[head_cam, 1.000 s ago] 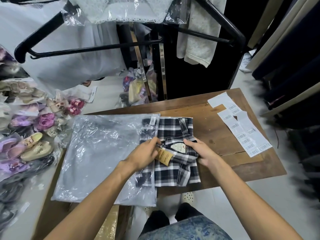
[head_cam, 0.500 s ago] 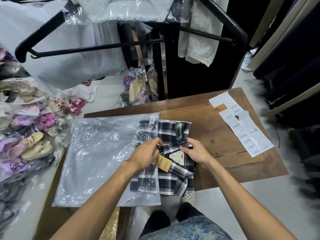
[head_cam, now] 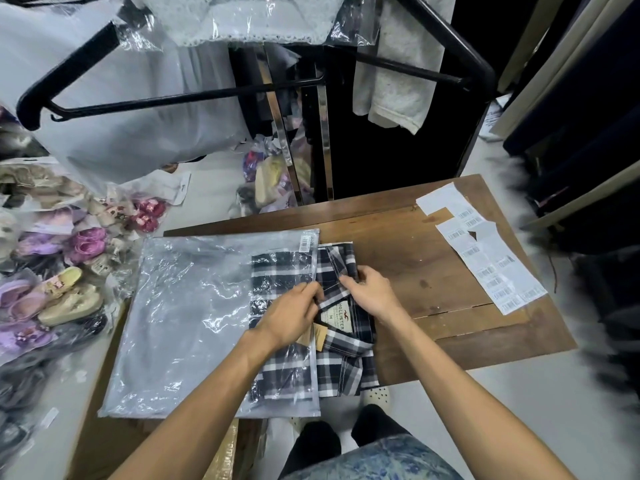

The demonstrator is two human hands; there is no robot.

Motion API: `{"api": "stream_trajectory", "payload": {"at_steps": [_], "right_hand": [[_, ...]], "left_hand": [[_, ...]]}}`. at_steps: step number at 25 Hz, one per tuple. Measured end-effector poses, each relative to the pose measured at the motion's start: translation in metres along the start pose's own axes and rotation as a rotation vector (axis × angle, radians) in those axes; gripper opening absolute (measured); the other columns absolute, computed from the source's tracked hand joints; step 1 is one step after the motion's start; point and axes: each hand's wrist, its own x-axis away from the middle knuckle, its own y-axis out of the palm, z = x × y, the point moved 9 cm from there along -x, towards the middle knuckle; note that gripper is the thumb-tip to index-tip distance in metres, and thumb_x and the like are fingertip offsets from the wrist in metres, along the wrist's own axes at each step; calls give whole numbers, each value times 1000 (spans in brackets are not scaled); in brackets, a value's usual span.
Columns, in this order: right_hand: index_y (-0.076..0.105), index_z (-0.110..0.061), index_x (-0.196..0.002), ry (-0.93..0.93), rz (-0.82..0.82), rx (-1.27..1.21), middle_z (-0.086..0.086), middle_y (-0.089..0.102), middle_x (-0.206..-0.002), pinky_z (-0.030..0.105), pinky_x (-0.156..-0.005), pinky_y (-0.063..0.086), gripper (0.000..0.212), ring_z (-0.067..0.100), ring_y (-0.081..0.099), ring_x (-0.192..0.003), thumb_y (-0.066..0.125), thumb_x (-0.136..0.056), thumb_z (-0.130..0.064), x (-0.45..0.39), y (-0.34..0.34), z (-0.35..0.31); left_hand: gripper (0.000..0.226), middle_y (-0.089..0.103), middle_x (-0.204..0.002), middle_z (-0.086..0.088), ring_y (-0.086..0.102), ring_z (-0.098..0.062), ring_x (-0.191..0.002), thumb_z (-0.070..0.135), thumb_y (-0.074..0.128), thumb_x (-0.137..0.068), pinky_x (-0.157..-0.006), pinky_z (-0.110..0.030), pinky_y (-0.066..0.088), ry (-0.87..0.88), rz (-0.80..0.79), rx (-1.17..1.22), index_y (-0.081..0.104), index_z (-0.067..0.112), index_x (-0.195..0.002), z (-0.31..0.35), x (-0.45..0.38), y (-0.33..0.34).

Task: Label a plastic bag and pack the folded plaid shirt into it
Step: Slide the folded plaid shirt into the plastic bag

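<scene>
A clear plastic bag (head_cam: 187, 320) lies flat on the wooden table (head_cam: 408, 258), its open edge facing right, a small barcode label (head_cam: 304, 243) stuck near its top right corner. The folded black-and-white plaid shirt (head_cam: 343, 362) lies about half inside the bag, its collar end and neck label outside. My left hand (head_cam: 294, 315) pinches the bag's open edge over the shirt. My right hand (head_cam: 372, 292) grips the shirt's collar end at the bag mouth. A brown hang tag peeks out below my left hand.
Sheets of barcode labels (head_cam: 485, 261) lie on the table's right side. Bagged children's shoes (head_cam: 59, 292) are piled on the floor at left. A black clothes rack (head_cam: 242, 91) with hanging garments stands behind the table. My knees show below the table's front edge.
The shirt has slid leftward, deeper into the bag. Both hands moved left with it, staying on the bag edge and the collar.
</scene>
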Motion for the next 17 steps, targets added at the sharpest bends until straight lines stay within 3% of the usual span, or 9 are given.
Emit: {"api": "stream_trajectory", "payload": {"at_steps": [2, 5, 9, 11, 14, 17], "right_hand": [[59, -16, -131, 4, 67, 134, -3, 69, -111, 28, -84, 48, 46, 18, 66, -102, 69, -93, -41, 8, -14, 10], [70, -14, -119, 8, 156, 184, -13, 64, -76, 22, -73, 46, 33, 5, 63, -74, 77, -89, -28, 17, -27, 28], [75, -19, -108, -40, 165, 163, -14, 63, -63, 13, -57, 42, 21, -7, 58, -62, 80, -88, -24, 18, -6, 17], [74, -21, -106, -46, 109, 159, -12, 63, -65, 17, -59, 46, 20, -2, 59, -62, 79, -88, -26, 15, 9, 10], [72, -23, -115, -9, -23, 134, -5, 72, -83, 37, -77, 61, 27, 13, 70, -70, 75, -90, -33, 10, 23, 10], [62, -12, -132, 82, -122, -227, 8, 72, -107, 41, -84, 64, 39, 20, 75, -87, 63, -100, -34, 18, 23, 16]], "left_hand": [[12, 59, -99, -2, 61, -15, -83, 10, 43, -104, -76, -28, 55, -31, 4, 33, 51, 16, -111, -4, 0, 2], [15, 55, -82, 3, 53, -6, -67, 6, 44, -103, -61, -20, 46, -40, 14, 77, 48, 12, -117, -6, 0, 5], [13, 61, -77, -2, 55, -12, -64, 3, 47, -101, -59, -25, 45, -17, 26, 100, 42, 13, -108, -2, -1, 3], [16, 62, -76, -5, 52, -13, -60, 5, 47, -101, -58, -29, 46, -13, 17, 104, 40, 18, -105, -1, -2, 3], [15, 61, -71, -5, 47, -14, -55, 8, 46, -101, -57, -37, 45, -37, 20, 112, 39, 20, -105, -4, -1, 2], [16, 61, -68, -7, 45, -15, -53, 9, 47, -101, -55, -39, 43, -50, 33, 139, 37, 22, -103, -5, 0, 0]]}}
